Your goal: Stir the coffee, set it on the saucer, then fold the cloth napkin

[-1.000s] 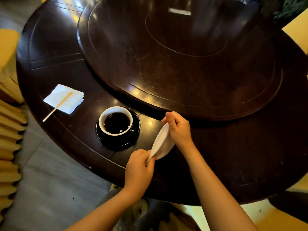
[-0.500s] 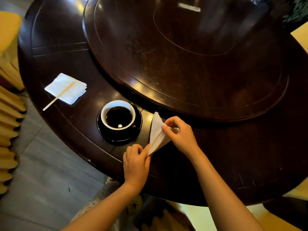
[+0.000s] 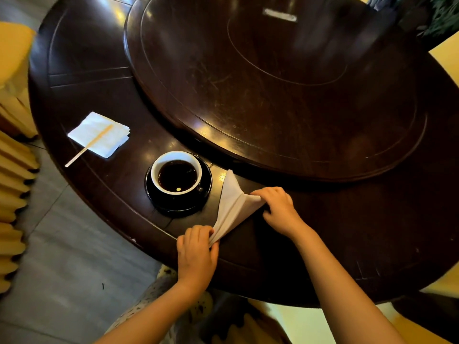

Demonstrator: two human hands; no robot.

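Observation:
A white cup of dark coffee [image 3: 176, 173] stands on a black saucer [image 3: 206, 194] near the table's front edge. Just right of the saucer lies the white cloth napkin [image 3: 232, 207], folded into a long triangle with its tip pointing away from me. My left hand [image 3: 197, 254] pinches the napkin's near corner. My right hand [image 3: 279, 209] presses down on the napkin's right corner with its fingertips. A wooden stirrer [image 3: 89, 145] rests across a white paper napkin [image 3: 99, 134] at the left.
The dark round wooden table [image 3: 347, 232] carries a large raised turntable [image 3: 273, 83] behind the cup. Yellow pleated chair covers [image 3: 12, 189] stand at the left, over a grey floor. A patterned garment shows below the table edge.
The napkin went from being held up between both hands to lying flat on the table as a triangle. My right hand slid to its right corner.

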